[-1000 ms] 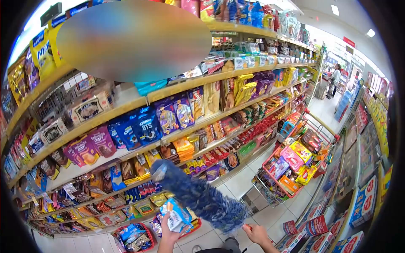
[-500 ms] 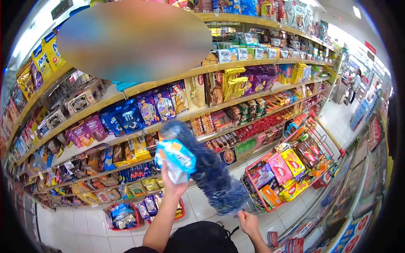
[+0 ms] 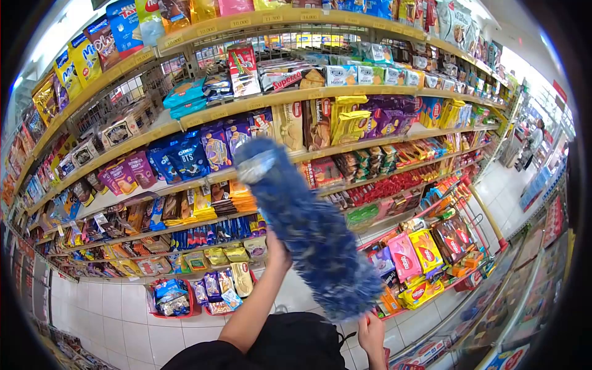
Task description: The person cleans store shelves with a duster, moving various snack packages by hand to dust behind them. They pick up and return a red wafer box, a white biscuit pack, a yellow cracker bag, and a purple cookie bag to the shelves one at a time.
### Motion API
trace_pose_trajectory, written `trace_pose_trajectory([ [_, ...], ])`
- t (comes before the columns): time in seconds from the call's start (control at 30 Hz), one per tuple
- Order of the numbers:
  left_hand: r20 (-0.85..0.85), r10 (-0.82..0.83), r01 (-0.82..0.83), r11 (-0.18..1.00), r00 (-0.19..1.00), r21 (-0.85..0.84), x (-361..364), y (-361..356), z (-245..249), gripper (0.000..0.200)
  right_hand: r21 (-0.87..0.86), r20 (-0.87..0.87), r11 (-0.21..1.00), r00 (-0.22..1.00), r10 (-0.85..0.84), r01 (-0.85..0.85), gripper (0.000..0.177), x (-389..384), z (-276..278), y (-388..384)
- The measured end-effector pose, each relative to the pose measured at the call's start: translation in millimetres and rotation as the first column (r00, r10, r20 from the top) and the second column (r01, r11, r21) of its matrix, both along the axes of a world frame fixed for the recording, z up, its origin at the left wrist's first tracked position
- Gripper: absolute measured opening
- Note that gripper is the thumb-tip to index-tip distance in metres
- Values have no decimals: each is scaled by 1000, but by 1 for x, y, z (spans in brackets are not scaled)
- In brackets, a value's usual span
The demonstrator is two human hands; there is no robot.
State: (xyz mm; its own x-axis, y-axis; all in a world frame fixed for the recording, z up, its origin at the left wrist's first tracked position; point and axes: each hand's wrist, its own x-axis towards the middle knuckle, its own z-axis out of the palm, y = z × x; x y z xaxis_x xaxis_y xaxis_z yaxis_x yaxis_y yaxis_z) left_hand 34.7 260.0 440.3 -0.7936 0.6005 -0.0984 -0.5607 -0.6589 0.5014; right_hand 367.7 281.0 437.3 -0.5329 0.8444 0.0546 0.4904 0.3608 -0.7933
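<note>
The fluffy blue duster slanted across mid-frame, its lower end in the closed right hand; it looked light and soft, best gripped there (the plush would merely squash). The left hand, centre, was half hidden behind it, so whether its fingers pinched anything I couldn't tell.

Single view, head-worn, wide-angle. Looks forward and down from your head over your left hand and right hand, both close; faces the shelves' front edges obliquely, floor below, aisle receding upper right.
</note>
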Motion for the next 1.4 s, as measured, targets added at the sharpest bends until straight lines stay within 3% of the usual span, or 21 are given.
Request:
trace_pose_trajectory([
  [0.03, 22, -146, 145, 988, 989, 43, 4, 5, -19, 38, 57, 45, 998, 999, 22, -24, 34, -5, 5, 5],
  [0.13, -121, -70, 49, 985, 990, -168, 32, 15, 44, 39, -32, -120, 994, 987, -104, 101, 36, -9, -9, 20],
  [0.2, 1, -189, 189, 981, 982, -34, 34, 13, 70, 40, -268, -175, 949, 960, -216, 165, 35, -9, -32, 32],
  [0.33, 56, -321, 300, 923, 945, 241, 32, 45, 82, 42, -396, -193, 906, 951, -243, 151, 48, -22, -31, 26],
  [0.43, 135, -379, 343, 911, 916, 228, 25, 76, 107, 41, -68, -160, 985, 973, -167, 158, 41, -12, -73, 37],
  [0.53, 152, -518, 420, 806, 842, 417, -3, 100, 110, 43, 155, -133, 897, 909, -396, 413, 32, -6, -70, 53],
  [0.57, 169, -517, 423, 816, 839, 394, -17, 113, 106, 48, 102, -88, 899, 904, -418, 425, 29, 4, -76, 58],
  [0.67, 131, -312, 304, 949, 941, 81, -31, 138, 110, 49, -16, -47, 902, 900, -432, 432, 22, 9, -73, 52],
  [0.8, 81, -491, 482, 869, 867, 114, -48, 159, 35, 49, 303, 124, 870, 889, -441, 389, 20, -50, -23, 71],
  [0.83, -217, -304, 282, 951, 928, -124, -52, 166, 48, 55, 286, 122, 838, 850, -512, 464, 22, -57, -21, 76],
  [0.9, -581, -427, 116, 861, 693, -495, -75, 160, 65, 59, 256, 116, 760, 761, -638, 598, 26, -62, -22, 88],
  [0.97, -876, -381, -192, 875, 297, -445, -90, 154, 81, 72, 203, 38, 722, 731, -681, 662, 27, -55, -23, 93],
  [1.03, -878, -459, -337, 855, -136, -395, -105, 157, 99, 78, 208, -44, 697, 718, -694, 686, 25, -45, -24, 91],
  [1.07, -875, -415, -329, 886, -250, -326, -110, 167, 99, 74, 343, 15, 669, 708, -706, 659, 22, -35, -32, 84],
  [1.1, -833, -469, -361, 861, -295, -357, -112, 173, 102, 70, 467, 75, 639, 693, -717, 611, 24, -26, -38, 78],
  [1.13, -784, -520, -396, 835, -339, -382, -111, 177, 108, 67, 392, 101, 775, 814, -572, 496, 21, -23, -28, 79],
  [1.2, -683, -655, -350, 754, -325, -556, -109, 188, 117, 61, 289, 239, 766, 731, -639, 575, 17, -47, -3, 74],
  [1.27, -813, -489, -230, 871, -316, -435, -109, 194, 127, 61, 215, 242, 732, 691, -681, 647, 16, -60, -5, 79],
  [1.3, -867, -395, -181, 917, -303, -354, -113, 196, 137, 62, 368, 291, 651, 583, -759, 663, 16, -43, -43, 79],
  [1.33, -880, -415, -108, 910, -229, -401, -117, 197, 153, 66, 305, 163, 618, 599, -784, 725, 25, -52, -39, 84],
  [1.4, -944, -235, -139, 968, -231, -207, -134, 202, 196, 71, 212, 34, 590, 597, -801, 779, 37, -55, -34, 84],
])
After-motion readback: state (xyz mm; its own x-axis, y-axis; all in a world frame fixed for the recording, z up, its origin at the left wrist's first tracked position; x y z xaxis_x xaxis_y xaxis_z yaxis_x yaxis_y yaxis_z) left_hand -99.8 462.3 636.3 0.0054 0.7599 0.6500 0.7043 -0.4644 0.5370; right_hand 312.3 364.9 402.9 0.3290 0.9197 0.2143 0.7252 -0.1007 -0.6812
